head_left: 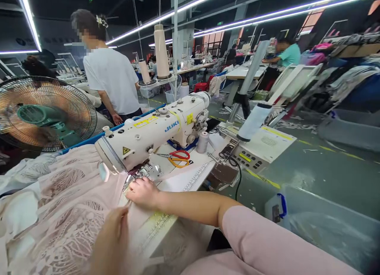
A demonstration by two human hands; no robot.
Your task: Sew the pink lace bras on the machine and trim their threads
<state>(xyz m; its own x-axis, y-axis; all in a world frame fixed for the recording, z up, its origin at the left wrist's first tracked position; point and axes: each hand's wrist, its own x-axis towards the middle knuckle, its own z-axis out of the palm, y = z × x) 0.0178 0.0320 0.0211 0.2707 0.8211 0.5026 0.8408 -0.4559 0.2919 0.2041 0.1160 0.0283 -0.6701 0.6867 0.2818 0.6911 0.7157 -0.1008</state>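
A white JUKI sewing machine (154, 130) stands on the table. Pale pink lace fabric (59, 203) spreads from under its needle toward me and to the left. My right hand (143, 192) rests on the fabric just in front of the presser foot (135, 176), fingers curled down and pressing the cloth. My left hand (111, 239) lies lower on the fabric near a yellow ruler strip (154, 223); it is blurred and close to the camera, fingers pointing up along the cloth.
Red and orange scissors (177, 157) lie on the table behind the needle, next to a grey thread spool (202, 142). A control panel (252, 158) sits at the right. A fan (44, 114) stands at the left. A person in a white shirt (111, 83) stands beyond the machine.
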